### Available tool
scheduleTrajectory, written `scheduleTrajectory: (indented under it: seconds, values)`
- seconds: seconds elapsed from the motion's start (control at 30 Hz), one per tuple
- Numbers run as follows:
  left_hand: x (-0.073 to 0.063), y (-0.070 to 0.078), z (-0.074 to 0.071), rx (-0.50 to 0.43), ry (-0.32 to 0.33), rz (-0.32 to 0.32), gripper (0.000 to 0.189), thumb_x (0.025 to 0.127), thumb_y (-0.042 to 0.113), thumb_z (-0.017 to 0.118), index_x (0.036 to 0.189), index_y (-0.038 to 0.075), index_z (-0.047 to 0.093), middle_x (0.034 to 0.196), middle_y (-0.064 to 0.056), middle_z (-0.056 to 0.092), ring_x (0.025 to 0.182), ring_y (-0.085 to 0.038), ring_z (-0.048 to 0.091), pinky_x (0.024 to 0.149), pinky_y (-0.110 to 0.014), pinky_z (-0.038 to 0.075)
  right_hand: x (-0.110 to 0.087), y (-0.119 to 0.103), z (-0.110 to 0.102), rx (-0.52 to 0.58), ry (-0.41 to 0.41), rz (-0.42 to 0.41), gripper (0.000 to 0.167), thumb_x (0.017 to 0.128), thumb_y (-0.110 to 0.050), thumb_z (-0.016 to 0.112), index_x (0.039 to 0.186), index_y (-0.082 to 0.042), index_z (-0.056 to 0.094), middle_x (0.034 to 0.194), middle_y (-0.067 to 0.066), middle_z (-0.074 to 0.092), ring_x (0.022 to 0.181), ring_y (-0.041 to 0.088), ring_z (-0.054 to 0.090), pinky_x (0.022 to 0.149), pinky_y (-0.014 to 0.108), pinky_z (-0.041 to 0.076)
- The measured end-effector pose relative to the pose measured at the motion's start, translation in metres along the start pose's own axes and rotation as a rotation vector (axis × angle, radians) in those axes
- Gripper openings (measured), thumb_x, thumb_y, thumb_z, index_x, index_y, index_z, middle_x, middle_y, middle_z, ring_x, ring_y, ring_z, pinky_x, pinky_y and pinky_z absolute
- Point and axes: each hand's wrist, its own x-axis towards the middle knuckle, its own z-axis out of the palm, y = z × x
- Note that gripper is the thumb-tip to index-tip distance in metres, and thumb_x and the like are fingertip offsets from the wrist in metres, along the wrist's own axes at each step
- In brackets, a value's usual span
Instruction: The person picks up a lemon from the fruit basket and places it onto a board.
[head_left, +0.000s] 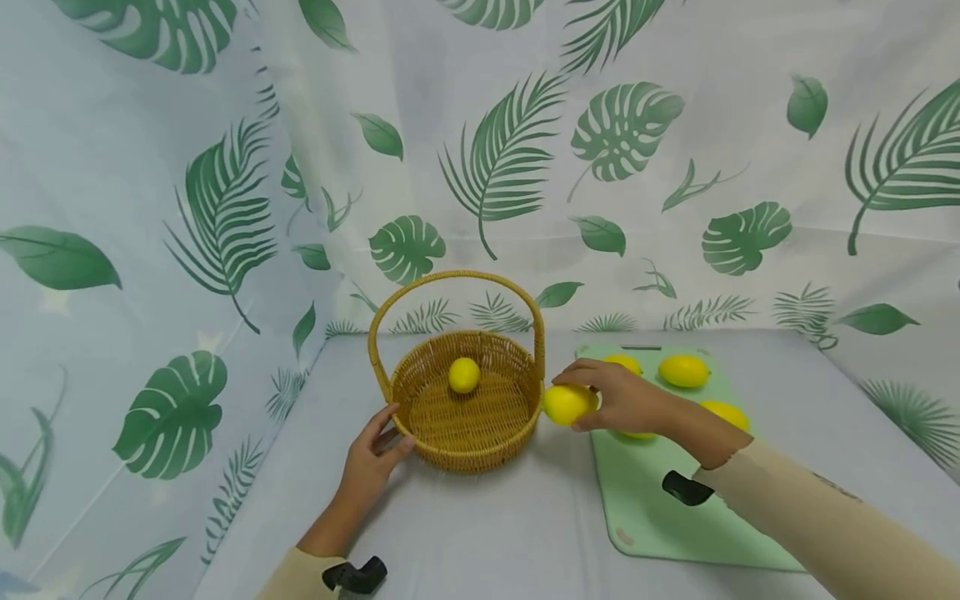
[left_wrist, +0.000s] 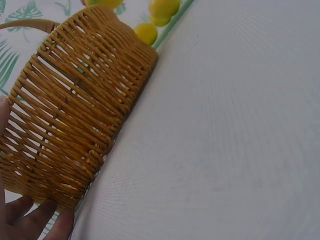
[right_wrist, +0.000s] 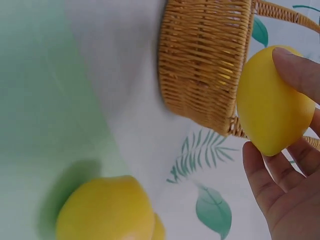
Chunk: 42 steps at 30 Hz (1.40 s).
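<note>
A round wicker basket with a tall arched handle stands on the table, one lemon lying inside toward the back. At its left front side my left hand holds the wall, thumb near the rim; the left wrist view shows those fingertips against the weave. My right hand pinches another lemon between thumb and fingers, just outside the basket's right rim. Several lemons lie behind and under that hand on a light green cutting board.
The cutting board sits right of the basket, partly covered by my right forearm. A white tabletop runs under everything. Leaf-printed cloth hangs behind and along the left side. The basket handle arches over the opening.
</note>
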Motion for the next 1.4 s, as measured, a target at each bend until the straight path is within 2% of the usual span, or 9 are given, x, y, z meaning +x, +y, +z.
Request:
scheduleTrajectory:
  seconds: [0.2,0.5,0.73,0.9,1.0,1.1,1.13,1.23,1.4]
  values:
    - [0.0,0.002,-0.002,-0.001,0.005,0.0,0.063,0.091,0.017,0.071,0.146,0.009,0.043,0.15,-0.014,0.037,0.127,-0.035,0.048,0.096,-0.044,0.047,-0.007,0.004,-0.003,-0.001,0.018,-0.017,0.055,0.076,-0.022,0.085,0.126,-0.018,0.064,0.122,-0.007,0.058,0.11,0.02,0.053,0.091,0.048,0.048]
    - [-0.001,0.0,-0.001,-0.007,0.0,-0.017,0.063,0.091,0.019,0.072,0.146,0.012,0.043,0.15,-0.013,0.038,0.127,-0.035,0.048,0.097,-0.045,0.047,-0.027,0.005,-0.003,-0.003,0.002,0.075,0.055,0.075,-0.023,0.084,0.126,-0.025,0.064,0.121,-0.012,0.056,0.11,0.017,0.05,0.094,0.046,0.045]
    - [0.0,-0.003,-0.001,-0.011,0.003,0.0,0.063,0.091,0.015,0.071,0.147,0.007,0.041,0.15,-0.014,0.037,0.128,-0.036,0.047,0.097,-0.043,0.047,-0.043,0.011,0.004,0.036,0.003,0.101,0.053,0.075,-0.024,0.085,0.124,-0.027,0.064,0.124,-0.008,0.056,0.112,0.02,0.052,0.094,0.048,0.045]
    - [0.005,-0.022,0.0,-0.023,0.009,0.014,0.065,0.091,0.018,0.071,0.147,0.008,0.041,0.151,-0.012,0.037,0.128,-0.036,0.046,0.098,-0.044,0.046,-0.058,0.016,0.008,0.028,0.026,0.126,0.054,0.074,-0.028,0.086,0.124,-0.025,0.064,0.123,-0.01,0.057,0.108,0.016,0.054,0.091,0.045,0.047]
    - [0.007,-0.034,0.001,-0.027,0.022,0.007,0.065,0.09,0.022,0.073,0.147,0.013,0.042,0.151,-0.008,0.037,0.128,-0.032,0.047,0.098,-0.045,0.046,-0.066,0.018,0.009,0.019,0.035,0.134,0.054,0.075,-0.03,0.085,0.124,-0.022,0.064,0.122,-0.01,0.058,0.105,0.015,0.054,0.086,0.041,0.049]
    - [0.006,-0.037,0.002,-0.019,0.031,0.01,0.065,0.09,0.024,0.073,0.147,0.014,0.043,0.15,-0.008,0.038,0.127,-0.032,0.048,0.098,-0.047,0.046,-0.075,0.02,0.009,0.02,0.042,0.138,0.056,0.075,-0.031,0.085,0.125,-0.021,0.064,0.121,-0.01,0.058,0.102,0.014,0.054,0.08,0.034,0.051]
    - [0.006,-0.036,0.002,-0.021,0.031,0.004,0.065,0.09,0.024,0.073,0.147,0.014,0.043,0.15,-0.008,0.037,0.127,-0.032,0.048,0.098,-0.048,0.045,-0.077,0.021,0.009,0.023,0.043,0.139,0.057,0.075,-0.031,0.085,0.126,-0.02,0.064,0.121,-0.01,0.058,0.102,0.014,0.054,0.078,0.032,0.051]
    - [0.002,-0.019,0.002,-0.005,0.02,-0.011,0.065,0.091,0.019,0.072,0.147,0.009,0.041,0.151,-0.012,0.036,0.127,-0.035,0.048,0.098,-0.048,0.045,-0.084,0.022,0.008,0.021,0.056,0.14,0.059,0.074,-0.032,0.086,0.128,-0.019,0.063,0.123,-0.009,0.057,0.102,0.014,0.054,0.076,0.03,0.05]
    - [0.001,0.0,-0.001,-0.019,-0.004,-0.008,0.064,0.091,0.013,0.07,0.147,0.004,0.04,0.151,-0.015,0.036,0.128,-0.038,0.046,0.095,-0.038,0.048,-0.09,0.021,0.004,0.021,0.062,0.145,0.061,0.074,-0.028,0.087,0.128,-0.016,0.063,0.123,-0.007,0.058,0.103,0.016,0.054,0.077,0.03,0.051]
